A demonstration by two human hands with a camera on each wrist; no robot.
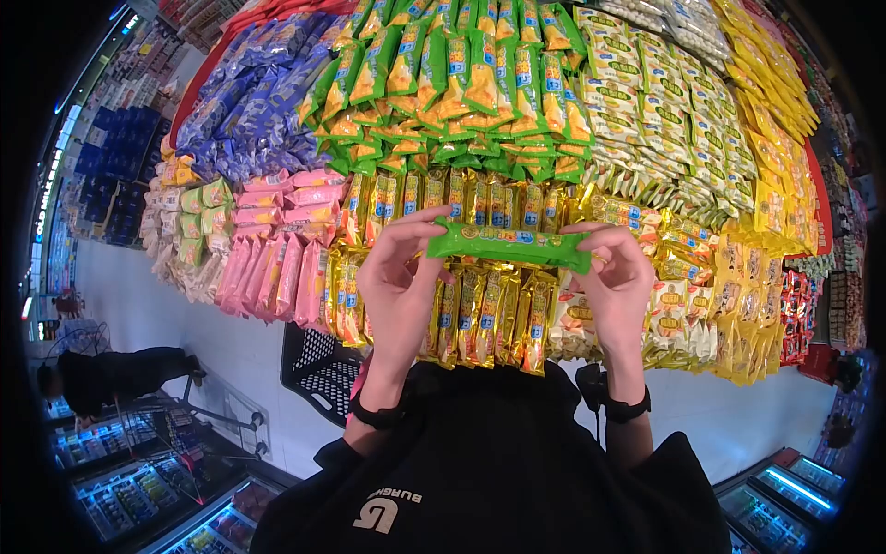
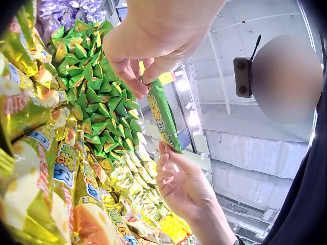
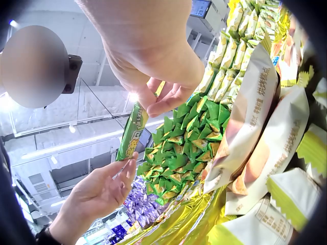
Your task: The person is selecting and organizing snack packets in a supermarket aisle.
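A long green snack packet point(image 1: 509, 244) is stretched level between both hands, above the heaped snacks. My left hand point(image 1: 399, 286) pinches its left end between thumb and fingers. The other end is pinched the same way by my right hand point(image 1: 623, 282). In the left wrist view the packet point(image 2: 163, 117) shows yellow lettering along its side, and the right wrist view shows the packet point(image 3: 133, 131) between the fingertips too. Directly beneath lie gold snack packets point(image 1: 471, 314), and beyond them a pile of green packets point(image 1: 461, 83).
Purple packets point(image 1: 268, 83) and pink packets point(image 1: 277, 268) are heaped on the left. White-and-green packets point(image 1: 664, 102) and yellow packets point(image 1: 771, 138) fill the right. A black basket point(image 1: 318, 374) stands by the display's left edge. Farther left are a person point(image 1: 115, 379) and a cart point(image 1: 221, 415).
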